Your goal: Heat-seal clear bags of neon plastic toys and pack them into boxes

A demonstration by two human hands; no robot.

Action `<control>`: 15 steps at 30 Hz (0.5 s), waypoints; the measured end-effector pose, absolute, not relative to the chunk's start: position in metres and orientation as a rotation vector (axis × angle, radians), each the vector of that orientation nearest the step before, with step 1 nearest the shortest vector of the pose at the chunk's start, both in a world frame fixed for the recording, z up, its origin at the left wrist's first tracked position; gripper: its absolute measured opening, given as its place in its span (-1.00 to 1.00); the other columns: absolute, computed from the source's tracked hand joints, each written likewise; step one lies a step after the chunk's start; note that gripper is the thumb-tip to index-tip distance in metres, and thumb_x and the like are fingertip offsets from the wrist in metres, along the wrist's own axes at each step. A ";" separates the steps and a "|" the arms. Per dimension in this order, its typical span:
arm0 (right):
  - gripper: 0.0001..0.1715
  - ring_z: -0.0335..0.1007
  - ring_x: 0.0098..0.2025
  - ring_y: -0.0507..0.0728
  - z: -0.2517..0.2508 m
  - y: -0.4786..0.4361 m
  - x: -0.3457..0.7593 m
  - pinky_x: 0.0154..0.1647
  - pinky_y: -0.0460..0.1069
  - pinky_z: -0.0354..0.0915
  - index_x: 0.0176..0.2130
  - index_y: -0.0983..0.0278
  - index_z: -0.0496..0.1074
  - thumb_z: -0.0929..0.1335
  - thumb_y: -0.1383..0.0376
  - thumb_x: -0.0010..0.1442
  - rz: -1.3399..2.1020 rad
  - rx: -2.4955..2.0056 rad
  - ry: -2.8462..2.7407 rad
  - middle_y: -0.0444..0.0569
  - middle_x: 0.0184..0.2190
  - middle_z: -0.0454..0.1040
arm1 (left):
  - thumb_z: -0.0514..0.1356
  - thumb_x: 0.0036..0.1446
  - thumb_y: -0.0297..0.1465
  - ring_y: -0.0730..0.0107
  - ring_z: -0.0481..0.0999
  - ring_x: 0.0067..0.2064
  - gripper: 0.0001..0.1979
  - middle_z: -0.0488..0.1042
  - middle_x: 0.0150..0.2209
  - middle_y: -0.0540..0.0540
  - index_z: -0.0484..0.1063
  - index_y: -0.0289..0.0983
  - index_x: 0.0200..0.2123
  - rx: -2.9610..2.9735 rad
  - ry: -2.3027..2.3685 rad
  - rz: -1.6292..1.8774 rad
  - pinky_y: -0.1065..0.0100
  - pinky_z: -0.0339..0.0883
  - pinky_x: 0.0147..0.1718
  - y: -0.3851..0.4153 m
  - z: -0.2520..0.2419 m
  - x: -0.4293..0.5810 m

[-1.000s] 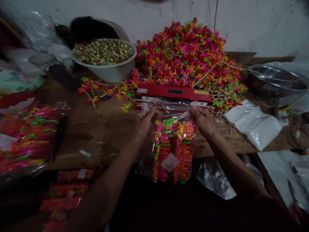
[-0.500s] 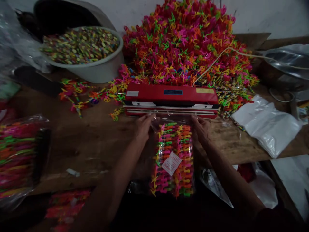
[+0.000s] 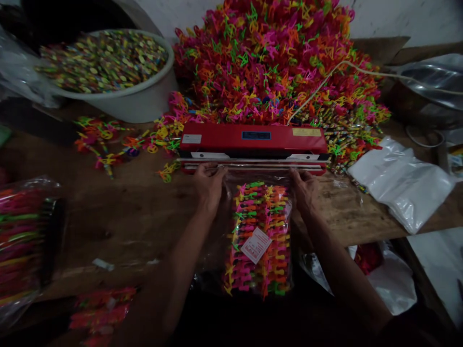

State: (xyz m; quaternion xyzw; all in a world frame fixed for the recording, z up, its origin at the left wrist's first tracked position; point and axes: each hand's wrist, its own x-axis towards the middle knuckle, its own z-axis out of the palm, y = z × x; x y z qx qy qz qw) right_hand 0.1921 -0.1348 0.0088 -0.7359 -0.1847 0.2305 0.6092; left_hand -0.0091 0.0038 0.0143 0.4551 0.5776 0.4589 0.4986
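A clear plastic bag of neon toy pieces (image 3: 261, 236) with a white label hangs over the front edge of the wooden table (image 3: 119, 212). My left hand (image 3: 208, 182) pinches the bag's top left corner and my right hand (image 3: 305, 187) pinches its top right corner. Both hands hold the bag's open mouth at the jaw of the red heat sealer (image 3: 253, 144), which lies straight ahead.
A big heap of neon plastic pieces (image 3: 267, 58) rises behind the sealer, with a cord across it. A white basin of small coloured pieces (image 3: 108, 72) stands at back left. Filled bags (image 3: 21, 236) lie left, empty clear bags (image 3: 401, 180) right, a metal bowl (image 3: 430, 86) far right.
The bag has been pulled flat and its mouth brought up into the sealer's jaw. Both hands moved forward with it, and the view has come closer to the table.
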 end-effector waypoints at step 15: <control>-0.47 0.23 -0.51 0.06 0.007 -0.135 0.208 -0.45 -0.03 0.11 -0.51 0.27 0.47 0.40 -0.13 0.10 0.479 -1.924 -0.589 -0.11 -0.60 0.40 | 0.42 -0.02 -0.27 0.40 0.35 -0.47 -0.80 0.43 -0.55 0.02 0.53 -0.24 -0.51 1.171 1.480 0.966 0.38 0.19 -0.41 0.014 0.008 -0.026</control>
